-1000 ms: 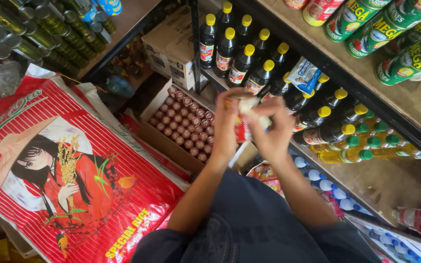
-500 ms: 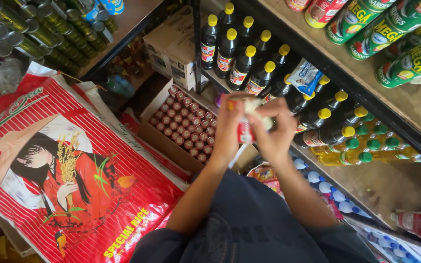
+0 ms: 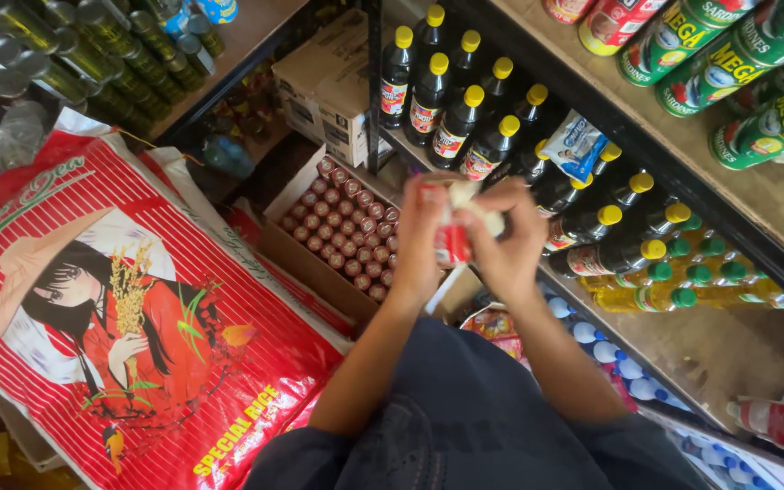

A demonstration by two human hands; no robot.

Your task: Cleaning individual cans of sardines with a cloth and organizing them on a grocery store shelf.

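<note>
My left hand (image 3: 421, 240) grips a small red can (image 3: 452, 243) held up in front of the shelves. My right hand (image 3: 506, 240) presses a pale cloth (image 3: 475, 210) against the top of that can. Both hands meet over an open cardboard box (image 3: 294, 245) packed with several red-topped cans (image 3: 347, 238). Dark sauce bottles with yellow caps (image 3: 465, 118) stand on the shelf just beyond my fingers.
A big red-and-white rice sack (image 3: 129, 318) lies at the left. Green-labelled tins (image 3: 728, 63) line the upper right shelf, with green-capped oil bottles (image 3: 682, 281) lower down. More tins (image 3: 56, 54) fill the top-left shelf. A closed carton (image 3: 328, 86) sits behind the box.
The can sits a little lower between my hands and the cloth has shifted over its top. My arms stay in the same place.
</note>
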